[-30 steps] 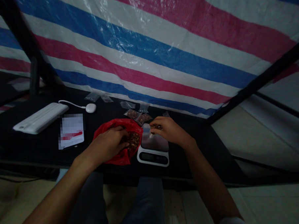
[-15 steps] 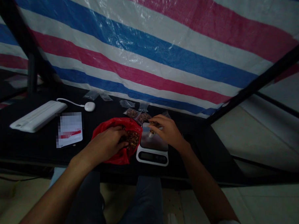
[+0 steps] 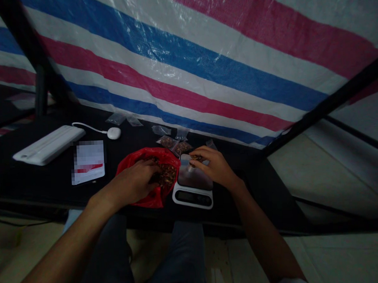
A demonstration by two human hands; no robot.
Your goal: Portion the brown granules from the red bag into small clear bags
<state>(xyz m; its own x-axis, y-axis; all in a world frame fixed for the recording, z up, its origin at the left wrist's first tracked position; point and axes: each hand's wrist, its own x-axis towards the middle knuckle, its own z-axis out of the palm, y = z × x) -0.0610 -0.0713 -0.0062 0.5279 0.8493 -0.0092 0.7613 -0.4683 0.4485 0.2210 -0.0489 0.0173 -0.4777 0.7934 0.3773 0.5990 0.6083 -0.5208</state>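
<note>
Red bag (image 3: 158,201) of brown bits (image 3: 169,175) sits just left of the scale (image 3: 193,198), left hand (image 3: 141,177) in its opening. Right hand (image 3: 216,165) is over the scale's plate (image 3: 197,181), gripping a small brownish item (image 3: 198,158), too dim to identify. Behind the scale: filled clear packets (image 3: 183,147), striped sheet (image 3: 173,75); well left of the scale, white slab (image 3: 49,145).

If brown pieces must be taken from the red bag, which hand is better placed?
Probably the left: the left hand reaches into the red bag, its fingers at the brown pieces. The right hand is over the scale, outside the bag.
</note>
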